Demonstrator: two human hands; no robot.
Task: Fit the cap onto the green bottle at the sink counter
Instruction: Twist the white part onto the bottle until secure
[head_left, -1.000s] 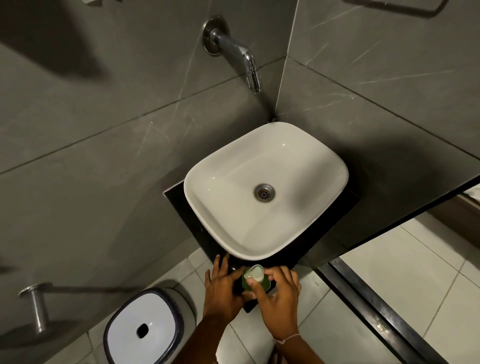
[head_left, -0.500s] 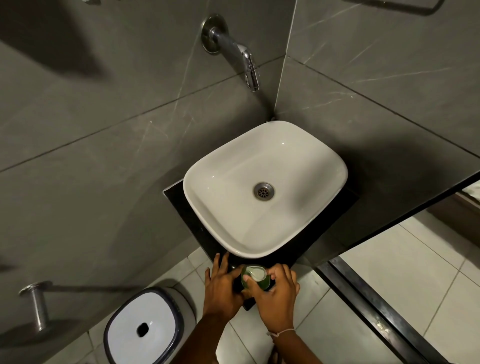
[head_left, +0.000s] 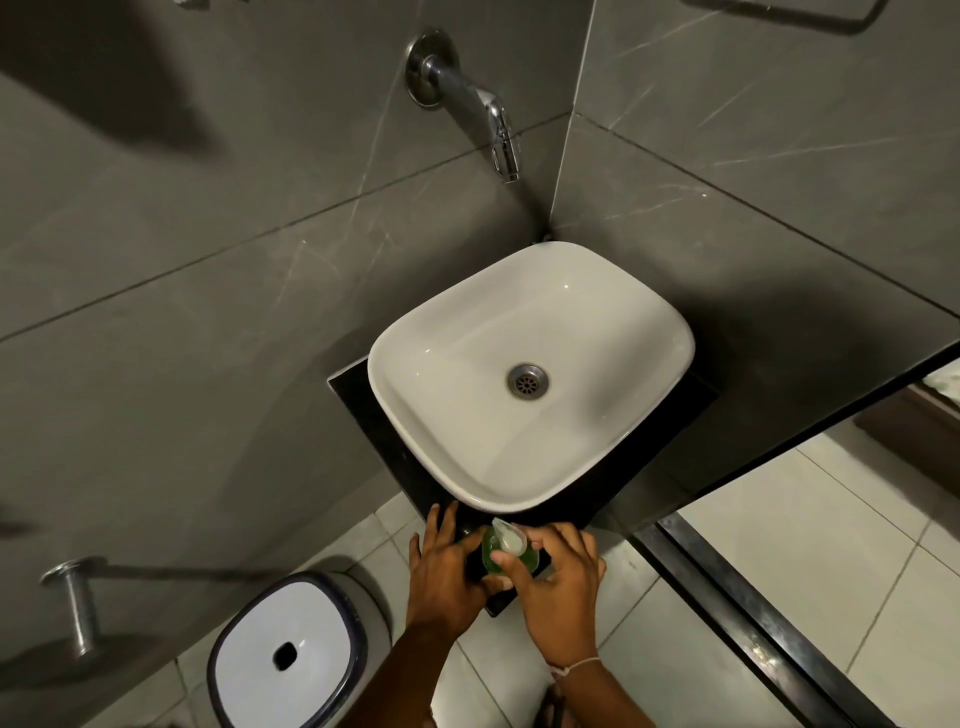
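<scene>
Green bottle (head_left: 506, 558) upright on the near corner of the black sink counter (head_left: 410, 467), just in front of the white basin (head_left: 410, 410). Pale, translucent cap (head_left: 508, 538) on top of the bottle's mouth, tilted rather than level, its far edge lifted toward the basin. Not yet seated, by the look of it: placed over the opening, but neither pressed down nor turned home.

Left hand (head_left: 444, 569) wrapped against the bottle's left side, fingers spread over the counter edge, steadying the body. Right hand (head_left: 558, 577) closed on the cap from the near right, thumb and fingertips pinching its rim; exact contact points too small to make out.

Judged roughly midway: bottle positioned and held, cap brought to the neck. Left to do: level the cap, push or twist until flush, release both hands.

Further out, drain (head_left: 528, 381) in the dry basin, wall tap (head_left: 498, 135) above it, lidded white bin (head_left: 291, 652) on the floor tiles to the left, well apart from the work.
</scene>
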